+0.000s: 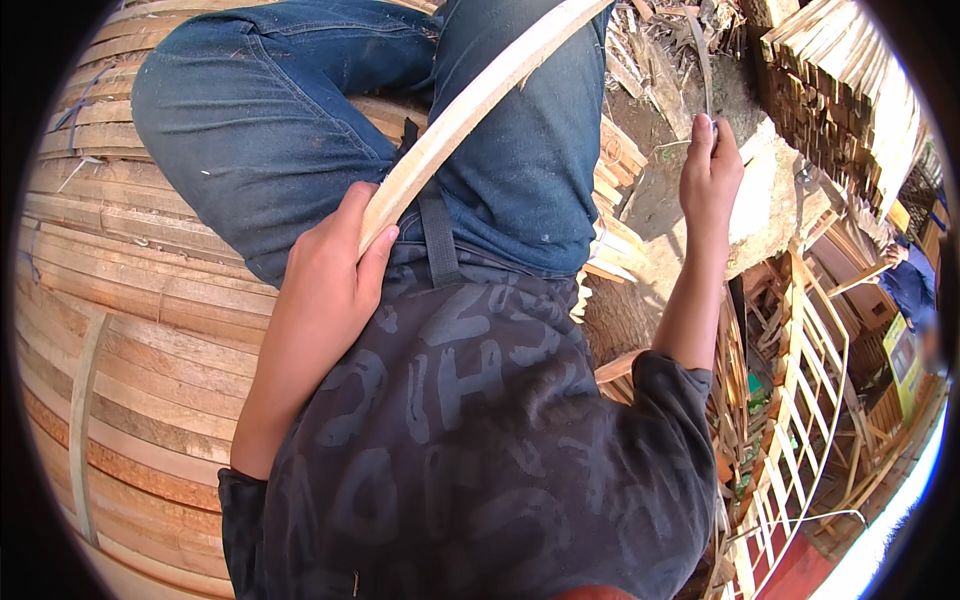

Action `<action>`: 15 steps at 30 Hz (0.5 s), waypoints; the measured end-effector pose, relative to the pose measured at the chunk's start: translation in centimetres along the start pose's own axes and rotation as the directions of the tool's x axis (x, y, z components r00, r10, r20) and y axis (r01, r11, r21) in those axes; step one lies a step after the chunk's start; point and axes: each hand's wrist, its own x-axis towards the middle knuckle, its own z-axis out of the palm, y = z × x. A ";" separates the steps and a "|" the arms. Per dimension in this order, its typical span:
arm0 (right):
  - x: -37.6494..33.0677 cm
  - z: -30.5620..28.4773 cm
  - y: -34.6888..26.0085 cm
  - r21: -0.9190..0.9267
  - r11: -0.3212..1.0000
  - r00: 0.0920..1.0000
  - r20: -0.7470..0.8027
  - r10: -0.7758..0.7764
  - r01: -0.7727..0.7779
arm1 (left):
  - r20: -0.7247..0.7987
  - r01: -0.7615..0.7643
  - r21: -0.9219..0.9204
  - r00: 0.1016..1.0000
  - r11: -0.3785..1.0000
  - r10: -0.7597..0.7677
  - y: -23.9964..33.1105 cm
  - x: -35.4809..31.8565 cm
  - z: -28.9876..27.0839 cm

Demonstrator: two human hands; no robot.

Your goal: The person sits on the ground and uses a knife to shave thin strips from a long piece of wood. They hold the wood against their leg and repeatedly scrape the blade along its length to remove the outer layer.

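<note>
My left hand [332, 262] is closed around the near end of a long pale wooden strip [478, 102]. The strip slants up and to the right across my jeans, and its far end passes out of the picture's top. To the right, my raised right hand [710, 172] grips the handle of a long-bladed knife [705, 62]. The blade is narrow and seen nearly edge-on, pointing away from me, apart from the strip. Most of the handle is hidden in my fist.
Stacked wooden boards [150, 345] lie under and left of my legs. A tall pile of cut strips [850, 85] stands at the far right. A slatted wooden frame [800, 425] is at right, with a person in blue [908, 285] beyond. Wood chips [655, 75] cover the ground.
</note>
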 end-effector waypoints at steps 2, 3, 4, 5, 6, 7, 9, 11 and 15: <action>-2.4 0.7 -4.7 0.100 0.984 0.985 0.072 -0.158 0.150 | -0.003 -0.056 0.036 0.998 0.998 0.056 0.3 0.6 0.5; -2.8 1.5 -6.1 0.125 0.965 0.967 0.073 -0.242 0.232 | 0.016 -0.017 0.038 1.000 0.999 0.016 0.7 0.9 0.5; -3.0 1.8 -7.0 0.143 0.936 0.939 0.078 -0.335 0.322 | 0.027 0.027 0.030 0.999 0.999 -0.027 1.2 0.8 0.2; -2.5 2.2 -7.0 0.109 0.936 0.937 0.070 -0.344 0.335 | 0.030 0.080 0.017 0.996 0.997 -0.080 1.3 0.8 0.1; -1.7 2.8 -6.7 0.086 0.933 0.933 0.060 -0.355 0.350 | 0.024 0.069 0.032 0.997 0.997 -0.070 1.2 0.6 0.1; -0.9 3.4 -6.5 0.063 0.929 0.928 0.050 -0.368 0.365 | 0.017 0.059 0.046 0.998 0.997 -0.059 1.1 0.5 0.3; 0.7 3.0 -5.3 -0.043 0.928 0.928 0.052 -0.368 0.370 | 0.017 0.035 0.064 0.999 0.997 -0.037 1.0 0.5 0.1; 3.0 3.0 -3.2 -0.035 0.948 0.948 -0.008 -0.318 0.317 | 0.016 0.018 0.062 1.000 0.998 -0.019 1.0 0.7 0.0; 8.0 0.9 4.4 -0.207 0.977 0.994 -0.089 -0.068 0.049 | -0.007 0.018 0.066 1.000 0.998 -0.017 0.9 -0.1 -0.2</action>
